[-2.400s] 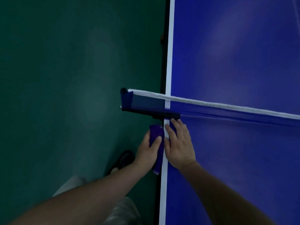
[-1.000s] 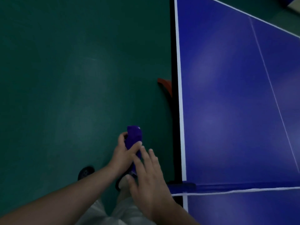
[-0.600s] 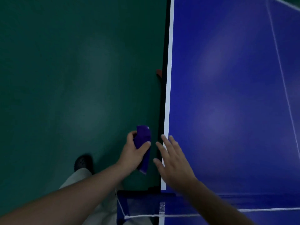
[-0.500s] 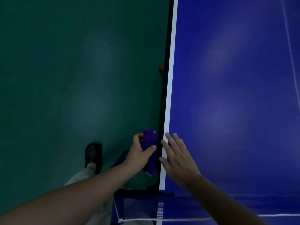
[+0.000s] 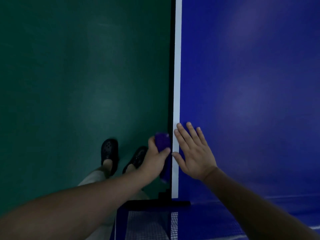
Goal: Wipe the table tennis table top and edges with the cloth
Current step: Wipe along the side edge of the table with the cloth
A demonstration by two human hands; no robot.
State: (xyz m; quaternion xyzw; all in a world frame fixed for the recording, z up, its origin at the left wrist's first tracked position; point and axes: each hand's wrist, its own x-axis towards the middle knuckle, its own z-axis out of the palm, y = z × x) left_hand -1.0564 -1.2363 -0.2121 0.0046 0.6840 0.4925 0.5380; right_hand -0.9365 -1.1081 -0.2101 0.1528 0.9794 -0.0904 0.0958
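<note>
A blue table tennis table [image 5: 251,84] fills the right half of the head view, with a white side line [image 5: 177,75] and a black side edge [image 5: 171,66]. My left hand [image 5: 155,160] grips a folded purple cloth [image 5: 161,140] and holds it against the black side edge, just past the net. My right hand [image 5: 194,150] lies flat with straight, spread fingers on the table top, over the white line beside the cloth.
The net [image 5: 147,226] and its black post clamp [image 5: 155,203] are at the bottom of the view, near my forearms. Green floor [image 5: 78,75] spreads to the left. My feet in black clogs [image 5: 109,150] stand beside the table.
I have stepped past the net to the far half of the table. My left hand brought the cloth from free air to the side edge, and my right hand came down flat on the top.
</note>
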